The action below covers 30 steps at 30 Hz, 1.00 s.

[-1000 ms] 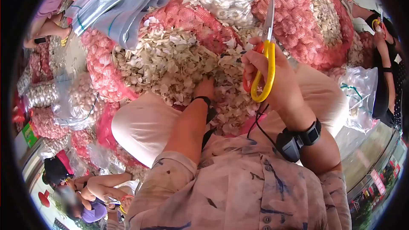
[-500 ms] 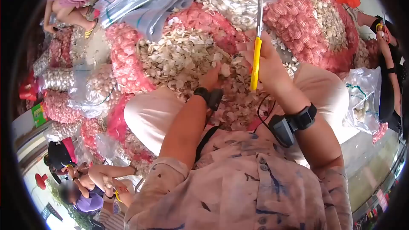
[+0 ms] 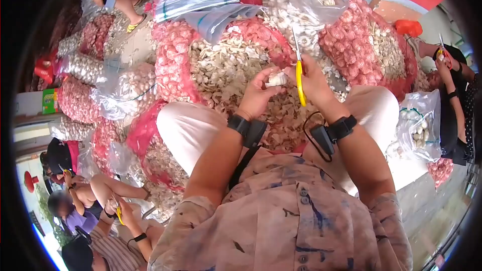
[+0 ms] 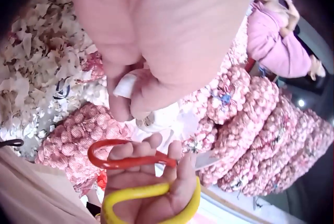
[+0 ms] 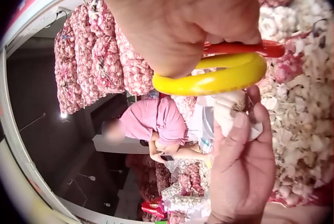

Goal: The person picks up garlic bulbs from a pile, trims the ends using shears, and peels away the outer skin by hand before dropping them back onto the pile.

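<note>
My left hand (image 3: 255, 95) pinches a white garlic bulb (image 3: 276, 79) between thumb and fingers, above a heap of papery garlic skins (image 3: 226, 62). In the right wrist view, the bulb (image 5: 229, 112) has loose skin flaring at its side. Close beside it, my right hand (image 3: 314, 83) grips scissors with one yellow and one red handle (image 3: 300, 85). Their blades point forward, away from my body. The left wrist view has the yellow handle (image 4: 151, 189) below the bulb, with right-hand fingers curled at the loops.
Red mesh sacks of garlic (image 3: 346, 45) stand around the heap. Folded clear plastic bags (image 3: 196, 1) lie on the far sacks. A clear bag with garlic (image 3: 419, 125) is at my right. Other people sit at both sides, some holding scissors.
My left hand has come up out of the skins with a garlic bulb and moved right, toward the scissors. The right hand has turned the scissors and brought them lower, near the bulb.
</note>
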Each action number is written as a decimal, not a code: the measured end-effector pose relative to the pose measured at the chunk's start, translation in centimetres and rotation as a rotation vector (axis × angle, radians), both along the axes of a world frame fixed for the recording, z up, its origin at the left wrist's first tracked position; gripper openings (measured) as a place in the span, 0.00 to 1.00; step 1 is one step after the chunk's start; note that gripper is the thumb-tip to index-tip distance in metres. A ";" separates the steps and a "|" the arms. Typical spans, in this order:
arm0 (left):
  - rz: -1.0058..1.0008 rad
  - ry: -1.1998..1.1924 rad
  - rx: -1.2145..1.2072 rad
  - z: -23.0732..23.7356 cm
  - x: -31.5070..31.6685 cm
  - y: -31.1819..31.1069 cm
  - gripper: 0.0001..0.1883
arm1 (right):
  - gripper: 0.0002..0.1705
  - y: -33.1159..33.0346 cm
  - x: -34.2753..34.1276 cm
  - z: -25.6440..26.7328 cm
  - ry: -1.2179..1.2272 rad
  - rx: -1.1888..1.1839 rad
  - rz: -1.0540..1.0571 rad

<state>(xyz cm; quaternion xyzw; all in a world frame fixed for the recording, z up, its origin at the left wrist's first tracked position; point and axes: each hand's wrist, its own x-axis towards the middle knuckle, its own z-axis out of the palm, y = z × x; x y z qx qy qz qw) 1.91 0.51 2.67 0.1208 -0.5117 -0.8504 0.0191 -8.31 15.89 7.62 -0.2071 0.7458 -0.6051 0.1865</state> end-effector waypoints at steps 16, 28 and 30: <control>0.101 0.182 -0.292 4.3 4.1 0.3 0.23 | 0.19 -0.3 4.6 -1.1 -0.242 -0.211 -0.031; 0.118 0.060 -0.788 4.2 4.2 1.2 0.26 | 0.22 -0.9 6.3 1.3 0.192 -0.061 -0.028; 0.131 0.096 -0.755 4.0 4.3 1.2 0.26 | 0.21 -1.1 6.3 1.8 0.230 0.022 -0.004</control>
